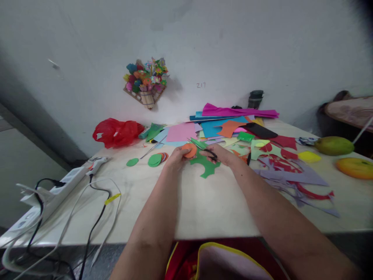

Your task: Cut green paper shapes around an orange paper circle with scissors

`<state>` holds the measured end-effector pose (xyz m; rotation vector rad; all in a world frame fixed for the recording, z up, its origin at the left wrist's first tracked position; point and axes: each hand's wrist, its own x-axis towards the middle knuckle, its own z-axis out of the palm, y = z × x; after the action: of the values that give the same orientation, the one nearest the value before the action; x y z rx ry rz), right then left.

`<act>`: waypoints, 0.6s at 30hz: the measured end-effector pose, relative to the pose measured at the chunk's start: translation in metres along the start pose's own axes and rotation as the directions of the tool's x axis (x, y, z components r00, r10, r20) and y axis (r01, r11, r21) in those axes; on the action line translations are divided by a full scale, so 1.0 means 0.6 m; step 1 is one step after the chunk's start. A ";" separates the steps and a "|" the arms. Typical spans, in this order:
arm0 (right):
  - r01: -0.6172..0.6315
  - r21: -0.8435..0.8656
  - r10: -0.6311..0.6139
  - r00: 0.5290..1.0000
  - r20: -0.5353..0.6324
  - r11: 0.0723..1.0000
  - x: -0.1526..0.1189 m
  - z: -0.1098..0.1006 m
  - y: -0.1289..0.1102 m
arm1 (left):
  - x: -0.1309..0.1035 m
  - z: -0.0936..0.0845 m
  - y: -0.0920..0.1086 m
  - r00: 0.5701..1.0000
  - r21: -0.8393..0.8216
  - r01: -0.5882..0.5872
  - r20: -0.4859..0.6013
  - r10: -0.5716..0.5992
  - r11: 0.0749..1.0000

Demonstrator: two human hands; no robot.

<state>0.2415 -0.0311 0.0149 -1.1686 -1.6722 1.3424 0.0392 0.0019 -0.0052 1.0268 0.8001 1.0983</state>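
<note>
Between the thumb and fingers of my left hand [176, 156] is a round orange paper disc [190, 150]. My right hand [219, 153] grips black-handled scissors [209, 152], their blades pointing left above the disc. Whether the blades touch the disc I cannot tell. Green paper [207, 162] with curved cut-outs lies under both hands. Left of my left hand, a small stack of green and orange discs [155, 160] rests on the table, and a single green disc [132, 162] lies farther left.
Coloured sheets [180, 133] and scraps cover the table's back and right, including purple offcuts [305, 177]. Two fruit-like objects, one a mango shape [355, 168], sit far right. A red plastic bag [118, 133] stands back left. A power strip [55, 196] and loose cables run along the left side.
</note>
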 end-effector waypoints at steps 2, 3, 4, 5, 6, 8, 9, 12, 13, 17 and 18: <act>0.001 -0.001 -0.001 1.000 -0.003 1.000 0.000 0.000 0.000 | -0.002 0.001 0.002 1.000 0.012 0.001 -0.005 -0.001 1.000; 0.004 -0.003 -0.004 1.000 -0.004 1.000 0.000 0.000 0.000 | -0.003 0.002 0.003 1.000 0.018 0.001 -0.010 -0.001 1.000; 0.006 -0.006 -0.006 1.000 -0.005 1.000 0.000 0.000 0.000 | -0.003 0.003 0.003 1.000 0.023 0.003 -0.016 -0.003 1.000; 0.007 -0.009 -0.007 1.000 -0.005 1.000 -0.001 0.000 -0.001 | -0.004 0.003 0.004 1.000 0.025 0.003 -0.020 -0.002 1.000; 0.006 -0.012 -0.006 1.000 -0.007 1.000 -0.001 0.001 -0.002 | -0.004 0.004 0.004 1.000 0.027 0.003 -0.022 -0.002 1.000; 0.003 -0.018 -0.004 1.000 -0.008 1.000 -0.003 0.001 -0.005 | -0.003 0.004 0.004 1.000 0.026 0.000 -0.027 0.001 1.000; 0.004 -0.019 -0.004 1.000 -0.010 1.000 -0.004 0.002 -0.006 | -0.003 0.004 0.004 1.000 0.026 -0.001 -0.031 0.002 1.000; 0.010 -0.023 -0.010 1.000 -0.014 1.000 -0.005 0.002 -0.007 | -0.001 0.002 0.003 0.999 0.026 -0.004 -0.042 0.005 1.000; 0.011 -0.023 -0.012 1.000 -0.014 1.000 -0.005 0.002 -0.006 | 0.000 0.001 0.002 0.999 0.024 -0.008 -0.044 0.009 1.000; 0.010 -0.019 -0.010 1.000 -0.010 1.000 -0.002 0.000 -0.002 | 0.004 -0.002 -0.001 0.997 0.016 -0.015 -0.076 0.016 1.000; 0.010 -0.015 -0.011 1.000 -0.009 1.000 -0.001 0.000 -0.001 | 0.005 -0.002 -0.001 0.996 0.011 -0.017 -0.087 0.018 1.000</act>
<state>0.2418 -0.0315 0.0155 -1.1710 -1.6819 1.3187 0.0391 0.0049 -0.0065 1.0018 0.8693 1.1616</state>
